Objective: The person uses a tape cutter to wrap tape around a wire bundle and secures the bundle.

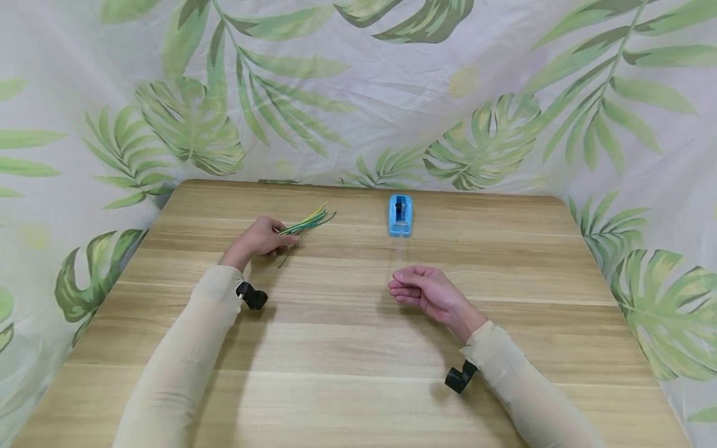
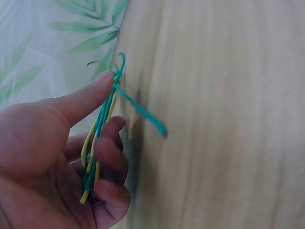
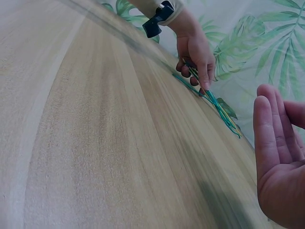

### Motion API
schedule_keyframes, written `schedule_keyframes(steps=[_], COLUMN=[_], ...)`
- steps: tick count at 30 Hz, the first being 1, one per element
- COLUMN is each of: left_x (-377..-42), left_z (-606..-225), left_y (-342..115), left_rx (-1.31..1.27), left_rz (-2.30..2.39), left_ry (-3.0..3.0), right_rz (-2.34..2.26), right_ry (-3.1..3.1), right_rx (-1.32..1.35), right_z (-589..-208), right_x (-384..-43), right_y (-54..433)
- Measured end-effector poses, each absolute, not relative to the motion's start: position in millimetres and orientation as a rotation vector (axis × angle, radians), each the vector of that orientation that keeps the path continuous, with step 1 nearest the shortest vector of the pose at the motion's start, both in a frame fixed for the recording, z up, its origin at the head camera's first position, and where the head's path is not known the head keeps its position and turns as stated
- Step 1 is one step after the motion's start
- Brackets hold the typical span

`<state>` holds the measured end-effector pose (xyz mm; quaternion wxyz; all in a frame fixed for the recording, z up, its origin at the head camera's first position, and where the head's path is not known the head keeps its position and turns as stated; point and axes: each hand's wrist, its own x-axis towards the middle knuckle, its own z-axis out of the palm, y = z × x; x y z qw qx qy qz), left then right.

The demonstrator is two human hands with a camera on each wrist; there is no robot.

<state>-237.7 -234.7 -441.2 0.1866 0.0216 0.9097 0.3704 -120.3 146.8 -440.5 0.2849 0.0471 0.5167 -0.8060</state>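
Observation:
My left hand grips a bundle of green and yellow wires at the left of the table. Up close in the left wrist view, thumb and fingers close round these wires, and one green strand sticks out sideways. Toward the back stands a blue tape dispenser. A clear strip of tape runs from its front edge toward my right hand, whose thumb and forefinger pinch the near end. In the right wrist view the right hand shows at the edge, and the tape cannot be made out there.
The wooden table ends at a back edge just behind the dispenser. A leaf-patterned cloth hangs behind and around it. Each wrist carries a small black camera, such as the left one.

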Motion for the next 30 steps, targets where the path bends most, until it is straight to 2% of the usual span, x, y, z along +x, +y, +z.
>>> schedule_keyframes(steps=[11,30], left_x=[-236.8,-236.0], left_z=[-442.1,-430.8], left_y=[-222.7,-224.6], left_rx=[0.138,0.208], left_rz=[0.796,0.899], left_ry=[2.647,2.505], right_rz=[-2.159,-2.148], right_ry=[1.374,1.381], right_rx=[0.131,0.118], right_z=[-442.4,-438.9], right_x=[-122.1,-120.8], right_y=[149.4,150.4])
